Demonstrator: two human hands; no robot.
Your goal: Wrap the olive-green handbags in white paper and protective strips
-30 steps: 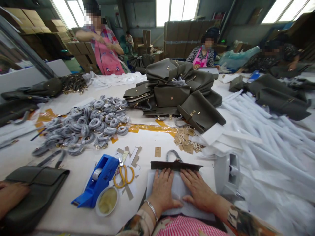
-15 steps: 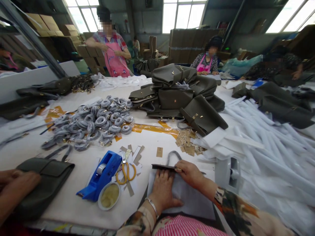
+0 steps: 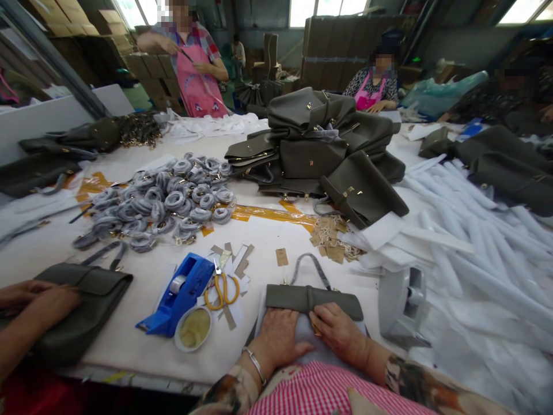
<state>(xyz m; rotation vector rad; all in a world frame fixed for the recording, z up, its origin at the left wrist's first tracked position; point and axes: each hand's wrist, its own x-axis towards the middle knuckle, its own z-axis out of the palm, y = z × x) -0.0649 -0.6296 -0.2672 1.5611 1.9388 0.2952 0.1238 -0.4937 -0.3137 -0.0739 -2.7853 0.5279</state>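
A dark olive handbag (image 3: 341,301) lies in front of me, its flap folded down toward me and its wrapped handle (image 3: 309,257) standing up behind. A pale sheet (image 3: 305,329) covers the bag's front below the flap. My left hand (image 3: 276,335) lies flat on this sheet, fingers stretched, their tips at or under the flap's edge. My right hand (image 3: 341,333) is closed on the flap's lower edge near its middle strap. A bit of gold metal shows by the right fingers.
A blue tape dispenser (image 3: 179,297), yellow-handled scissors (image 3: 222,290) and a small dish (image 3: 193,328) lie left. Wrapped coiled straps (image 3: 175,200) and piled bags (image 3: 313,158) stand beyond. Tags (image 3: 332,236), a grey dispenser (image 3: 404,305) and white rolls (image 3: 449,196) are right. A co-worker's hands (image 3: 56,302) rest on another bag.
My right hand has brought the flap over and down toward me, so its outer face now shows. My left hand stays flat on the sheet. The view has tilted downward.
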